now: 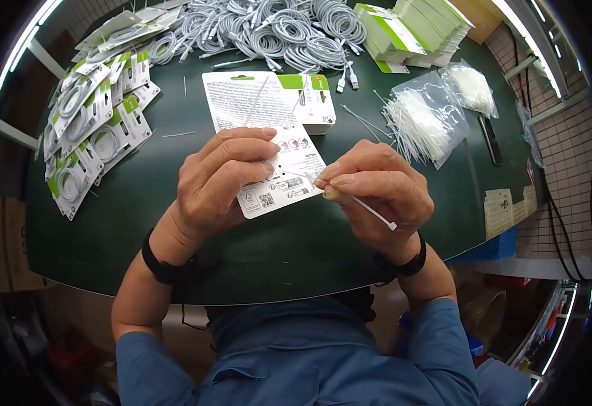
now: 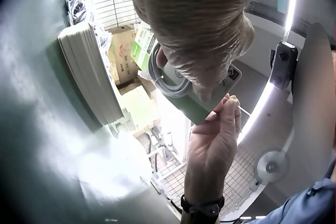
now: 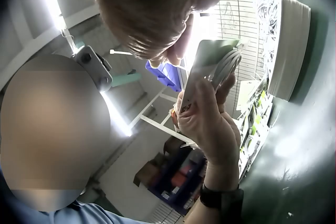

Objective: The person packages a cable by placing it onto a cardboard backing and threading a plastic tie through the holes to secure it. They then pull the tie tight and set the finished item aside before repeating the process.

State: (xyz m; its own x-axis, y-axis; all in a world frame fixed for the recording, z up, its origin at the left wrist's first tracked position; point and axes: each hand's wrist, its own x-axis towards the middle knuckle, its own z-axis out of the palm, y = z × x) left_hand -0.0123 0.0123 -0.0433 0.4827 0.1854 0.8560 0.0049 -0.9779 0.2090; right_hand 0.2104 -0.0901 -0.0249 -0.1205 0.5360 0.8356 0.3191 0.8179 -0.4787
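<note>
In the head view the left hand (image 1: 225,172) grips a white printed card (image 1: 302,166), its text side up, tilted above the table. The left wrist view shows a coiled grey cable (image 2: 170,85) on the card's other face, beside the fingers. At the card's right edge the right hand (image 1: 380,196) pinches a white cable tie (image 1: 374,211) between thumb and fingers; its head end sticks out toward the lower right. A thin strand of the tie lies across the card near its small holes. In the right wrist view the left hand (image 3: 212,121) holds card and cable (image 3: 226,66) together.
Behind the card stands a stack of cards (image 1: 319,101). Coiled cables (image 1: 275,30) fill the table's back, with packed cards (image 1: 82,128) at left. Card stacks (image 1: 411,34), bags of cable ties (image 1: 424,118) and a dark narrow object (image 1: 491,141) are on the right.
</note>
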